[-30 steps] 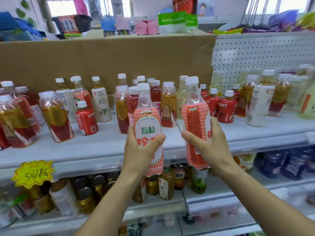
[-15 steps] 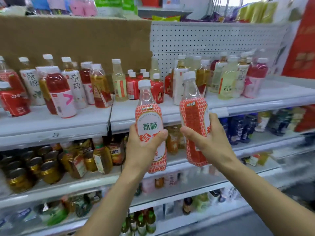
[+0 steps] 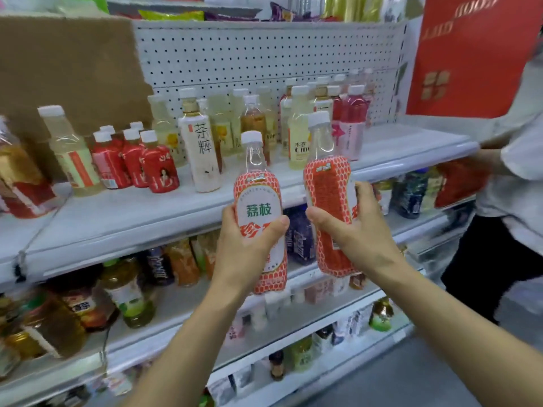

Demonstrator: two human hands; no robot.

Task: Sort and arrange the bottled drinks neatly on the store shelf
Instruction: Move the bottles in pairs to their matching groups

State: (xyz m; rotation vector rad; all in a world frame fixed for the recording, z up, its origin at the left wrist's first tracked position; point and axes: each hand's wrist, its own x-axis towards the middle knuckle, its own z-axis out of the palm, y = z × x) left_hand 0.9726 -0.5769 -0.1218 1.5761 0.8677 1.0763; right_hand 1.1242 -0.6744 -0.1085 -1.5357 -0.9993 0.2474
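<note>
1. The left hand (image 3: 244, 248) holds a lychee drink bottle (image 3: 260, 212) in front of the store shelf (image 3: 123, 218), its grip wrapped around the lower half, thumb across the label and fingers behind.
2. This bottle stands nearly upright, long axis vertical, white cap at the top, its round white label with green characters facing the camera.
3. The right hand (image 3: 355, 230) grips a second, matching bottle (image 3: 329, 201) just beside the first, fingers and thumb closed around its middle.
4. The second bottle leans slightly, cap up and a little to the left, with its red net-patterned side showing.
5. Both bottles are held in the air, level with the front edge of the shelf, apart from each other.
6. On the shelf behind stand mixed drinks: small red bottles (image 3: 160, 168), a tall white tea bottle (image 3: 202, 151), pale yellow bottles (image 3: 298, 133) and pink bottles (image 3: 352, 124).
7. At the right edge another person (image 3: 511, 171) stands close to the shelf.
</note>
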